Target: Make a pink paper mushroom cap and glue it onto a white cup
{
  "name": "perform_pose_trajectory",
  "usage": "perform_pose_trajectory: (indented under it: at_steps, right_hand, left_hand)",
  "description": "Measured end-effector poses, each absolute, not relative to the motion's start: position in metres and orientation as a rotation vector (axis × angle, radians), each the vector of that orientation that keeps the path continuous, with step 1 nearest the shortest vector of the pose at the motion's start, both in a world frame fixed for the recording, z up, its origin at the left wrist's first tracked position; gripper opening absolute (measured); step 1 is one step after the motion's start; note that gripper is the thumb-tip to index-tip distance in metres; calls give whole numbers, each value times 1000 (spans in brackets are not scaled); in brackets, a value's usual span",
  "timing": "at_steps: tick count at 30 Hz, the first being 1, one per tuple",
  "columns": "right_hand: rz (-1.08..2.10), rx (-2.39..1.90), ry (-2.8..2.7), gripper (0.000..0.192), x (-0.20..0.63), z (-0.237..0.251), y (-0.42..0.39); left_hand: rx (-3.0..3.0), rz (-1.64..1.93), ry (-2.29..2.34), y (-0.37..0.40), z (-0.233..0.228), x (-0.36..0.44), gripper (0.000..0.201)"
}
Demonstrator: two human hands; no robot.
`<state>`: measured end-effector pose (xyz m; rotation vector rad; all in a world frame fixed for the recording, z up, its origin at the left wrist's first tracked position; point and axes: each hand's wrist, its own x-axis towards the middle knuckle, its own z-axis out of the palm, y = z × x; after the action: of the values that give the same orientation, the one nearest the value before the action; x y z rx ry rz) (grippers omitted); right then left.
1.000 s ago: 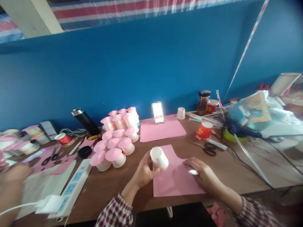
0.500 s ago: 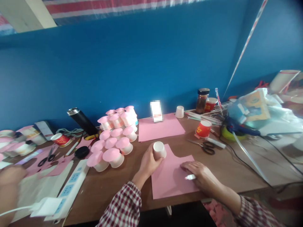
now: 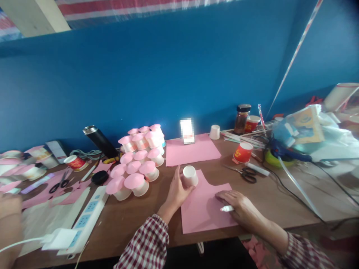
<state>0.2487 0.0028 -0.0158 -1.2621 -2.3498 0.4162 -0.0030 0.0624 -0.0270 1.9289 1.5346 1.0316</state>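
My left hand (image 3: 179, 190) is wrapped round the side of a white paper cup (image 3: 189, 175), which stands upside down or upright, I cannot tell which, at the upper left of a pink paper sheet (image 3: 200, 209). A curved piece is cut out of the sheet's top edge. On the sheet's right side rests my right hand (image 3: 237, 205), its fingers closed round a white pen (image 3: 226, 209) with a pinkish tip that points left. Left of the cup stand several white paper cups topped with pink paper discs (image 3: 136, 182).
More pink sheets (image 3: 207, 149) lie against the blue wall. To the right are scissors (image 3: 248, 175), a red paper cup (image 3: 243, 152) and cables. A power strip (image 3: 88, 216), black bottle (image 3: 101, 142) and another person's blurred arm (image 3: 9, 220) are at left.
The whole view has shifted slightly. Both my hands keep their hold and place on the pink sheet. The other person's arm at the far left has moved further left.
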Motion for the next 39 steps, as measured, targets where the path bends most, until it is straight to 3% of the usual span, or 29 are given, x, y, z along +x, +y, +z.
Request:
perform_pose_trajectory:
  at_steps: [2,4,9,11,17,21,26,39]
  right_hand:
    - [398,-1261,-2348,41,251,-17,3]
    - [374,-1254,-2337,41,253,-19,4]
    - [332,-1234,-2334,43,255,-20,5]
    - [326,-1248,-2333,44,255,-20,5]
    - [346,-1269,-2337,44,253,-16,3]
    - [348,-1270,-2318,48,252,-15,3]
    - [340,-1257,-2306,49,253,-20,3]
    - [418,-1268,-2295,41,253,-21,4]
  left_hand:
    - [1962,1038,1541,60,-27,-12,96]
    - [2030,1010,1588,57,-27,-23,85]
    - [2300,906,1674,45,-21,-33,21]
    - [2391,881,1663,38,-17,-29,13]
    - [2398,931,1621,31,-11,-16,16]
    - [2126,1243,1670,48,-10,-10,49]
    - [2031,1194,1593,66,-15,9,73]
    - [1892,1182,1616,66,-25,21,60]
